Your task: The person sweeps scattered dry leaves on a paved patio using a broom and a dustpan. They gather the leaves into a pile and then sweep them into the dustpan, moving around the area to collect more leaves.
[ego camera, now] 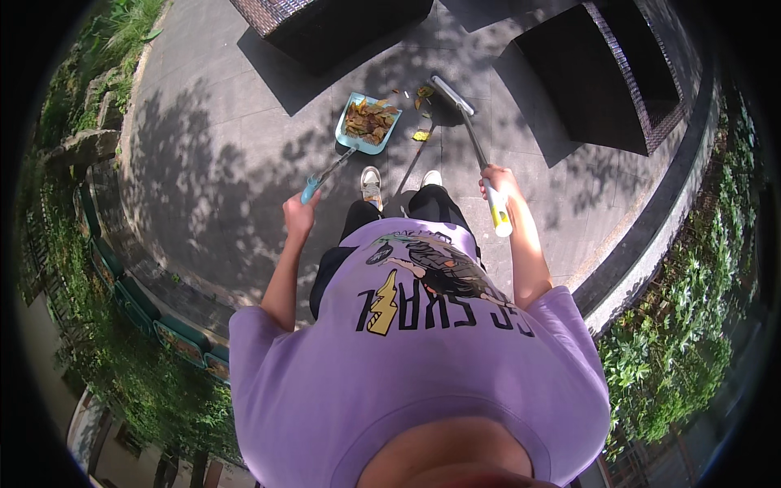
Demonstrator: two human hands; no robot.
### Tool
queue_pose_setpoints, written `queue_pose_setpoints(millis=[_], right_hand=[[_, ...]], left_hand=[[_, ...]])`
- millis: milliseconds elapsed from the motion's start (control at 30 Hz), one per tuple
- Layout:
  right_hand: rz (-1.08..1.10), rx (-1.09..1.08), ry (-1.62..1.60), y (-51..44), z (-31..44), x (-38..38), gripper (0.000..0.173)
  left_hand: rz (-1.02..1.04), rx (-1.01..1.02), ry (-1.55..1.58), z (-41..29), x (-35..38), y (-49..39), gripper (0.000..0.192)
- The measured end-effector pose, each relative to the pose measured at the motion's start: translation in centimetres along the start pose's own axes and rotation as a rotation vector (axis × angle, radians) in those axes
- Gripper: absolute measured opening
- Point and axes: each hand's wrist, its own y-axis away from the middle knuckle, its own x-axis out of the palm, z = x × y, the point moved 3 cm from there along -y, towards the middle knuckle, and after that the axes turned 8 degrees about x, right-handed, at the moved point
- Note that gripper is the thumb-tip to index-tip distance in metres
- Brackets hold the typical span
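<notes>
My left hand (299, 213) is closed around the light blue grip of a long-handled dustpan (384, 144). The dustpan rests on the paving in front of my feet, with a heap of dry brown leaves (370, 119) in it. In my right hand (499, 182) is the grey handle of a broom, its end yellow and white. The broom's long, narrow head (452, 96) is to the right of the dustpan, near the paving. Between the two lie a yellow leaf (421, 135), some yellow-brown leaves (423, 92) and a small white piece (407, 94).
A dark wicker piece of furniture (341, 30) stands ahead, another (586, 79) at the right. A stone kerb (647, 244) curves along the right side, with green shrubs (665, 341) beyond. Green planter boxes (181, 340) and plants line the left, with rocks (91, 146) farther up.
</notes>
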Motion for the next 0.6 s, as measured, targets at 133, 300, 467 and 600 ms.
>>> queue_pose_setpoints(millis=[133, 300, 467, 600], right_hand=[[-0.113, -0.143, 0.505, -5.0, 4.9, -1.7, 0.048], [0.037, -0.254, 0.83, -13.2, 10.4, -2.1, 0.047], [0.16, -0.246, 0.932, -17.2, 10.6, -1.5, 0.018], [0.161, -0.2, 0.977, -17.9, 8.5, -3.6, 0.037]], left_hand=[[-0.094, -0.011, -0.021, -1.0, 1.9, 2.8, 0.041], [-0.187, -0.094, -0.022, -2.5, 4.3, 6.8, 0.042], [-0.285, -0.171, 0.076, -4.1, 6.0, 10.1, 0.04], [-0.295, -0.182, 0.069, -5.0, 7.0, 10.8, 0.038]])
